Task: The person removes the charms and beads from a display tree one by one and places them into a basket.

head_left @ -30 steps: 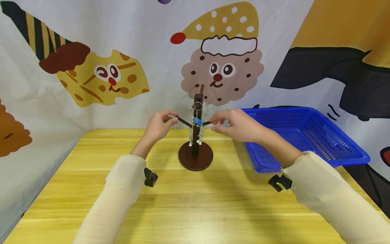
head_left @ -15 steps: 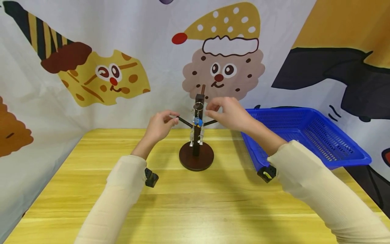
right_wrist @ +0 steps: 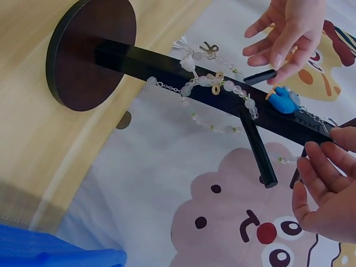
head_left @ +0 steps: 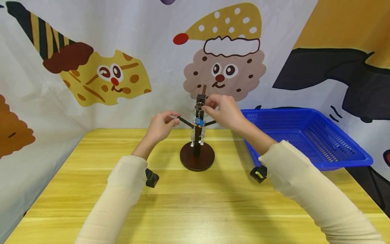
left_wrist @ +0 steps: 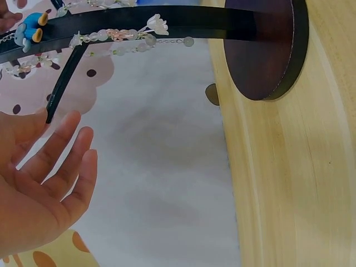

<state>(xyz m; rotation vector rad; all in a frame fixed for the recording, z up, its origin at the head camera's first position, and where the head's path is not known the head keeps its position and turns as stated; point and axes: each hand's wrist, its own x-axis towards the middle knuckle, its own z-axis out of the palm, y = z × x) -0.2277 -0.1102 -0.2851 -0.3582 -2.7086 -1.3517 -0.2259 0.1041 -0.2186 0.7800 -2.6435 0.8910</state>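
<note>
Above table (head_left: 195, 203), hands (head_left: 223, 110) at stand (head_left: 197, 135)

bright, even light | soft shadows | sharp | edges bowed

Your head camera looks forward and down across the wooden table (head_left: 195, 203) from well back, taking in both your sleeves, the dark stand (head_left: 197, 135) at centre and the blue basket (head_left: 304, 135) off to your right. Your left wrist camera sits close and rolled sideways, so the stand (left_wrist: 167, 22) lies across the top. Your right wrist camera is just as near, also tilted, catching the stand (right_wrist: 183, 72) from the other side. All three share that stand and its round base.
</note>
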